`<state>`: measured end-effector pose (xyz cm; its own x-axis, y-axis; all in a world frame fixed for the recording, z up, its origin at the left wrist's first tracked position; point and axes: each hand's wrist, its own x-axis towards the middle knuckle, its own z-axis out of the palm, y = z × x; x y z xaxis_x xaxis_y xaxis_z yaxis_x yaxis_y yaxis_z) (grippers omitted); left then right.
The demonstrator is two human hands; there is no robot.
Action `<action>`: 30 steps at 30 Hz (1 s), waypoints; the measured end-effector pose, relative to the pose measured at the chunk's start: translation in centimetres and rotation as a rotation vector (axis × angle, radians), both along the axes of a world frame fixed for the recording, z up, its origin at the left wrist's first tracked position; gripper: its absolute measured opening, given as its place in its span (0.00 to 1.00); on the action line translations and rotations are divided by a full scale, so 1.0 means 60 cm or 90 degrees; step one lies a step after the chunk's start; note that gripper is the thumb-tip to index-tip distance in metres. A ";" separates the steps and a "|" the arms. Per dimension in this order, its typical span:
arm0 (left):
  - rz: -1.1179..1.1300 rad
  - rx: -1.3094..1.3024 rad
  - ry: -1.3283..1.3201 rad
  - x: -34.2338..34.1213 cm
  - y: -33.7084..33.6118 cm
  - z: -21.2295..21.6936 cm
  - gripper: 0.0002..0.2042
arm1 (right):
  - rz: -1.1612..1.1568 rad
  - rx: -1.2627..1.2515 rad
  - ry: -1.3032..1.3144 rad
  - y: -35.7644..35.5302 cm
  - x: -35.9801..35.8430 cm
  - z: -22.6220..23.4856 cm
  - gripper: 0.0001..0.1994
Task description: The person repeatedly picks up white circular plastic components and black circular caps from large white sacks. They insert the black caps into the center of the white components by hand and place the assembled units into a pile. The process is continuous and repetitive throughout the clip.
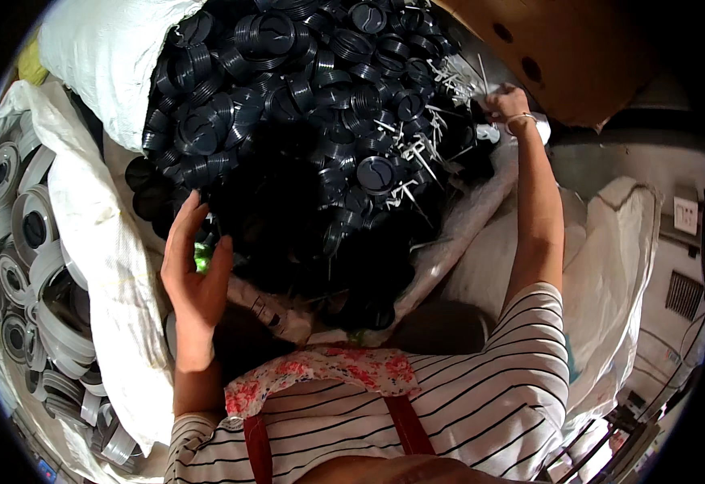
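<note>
Black plastic lids heaped in a white sack, left hand open-fingered at the heap's near edge, right hand pinching white plastic sticks (far side), grey rings stacked left.

Middle of black cap pile too dark to tell caps apart. Green thing mostly hidden behind left hand. Right hand fingertips hidden among white sticks.
</note>
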<state>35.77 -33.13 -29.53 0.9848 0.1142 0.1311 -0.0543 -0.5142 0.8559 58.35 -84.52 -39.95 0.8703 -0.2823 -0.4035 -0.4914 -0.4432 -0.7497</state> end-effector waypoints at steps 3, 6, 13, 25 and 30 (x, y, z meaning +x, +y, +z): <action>0.051 0.051 0.077 0.006 -0.006 0.005 0.20 | 0.207 0.075 0.215 0.043 0.035 0.015 0.11; 0.027 0.063 0.097 0.018 0.000 -0.009 0.20 | 0.106 0.005 0.051 -0.068 0.107 -0.073 0.09; -0.013 0.138 0.135 0.035 -0.012 -0.024 0.19 | -0.021 0.060 -0.108 -0.057 0.153 -0.232 0.47; -0.061 0.098 0.173 0.054 0.000 -0.070 0.21 | -0.065 -0.254 0.113 0.010 0.239 -0.264 0.41; -0.079 0.010 0.334 0.050 -0.011 -0.074 0.20 | -0.185 -0.171 0.123 -0.061 0.213 -0.311 0.18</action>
<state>38.80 -33.76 -33.95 0.9244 -0.0047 -0.3814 0.3176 -0.5445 0.7763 71.12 -88.19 -58.61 0.6551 -0.6213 -0.4299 -0.7442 -0.4325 -0.5091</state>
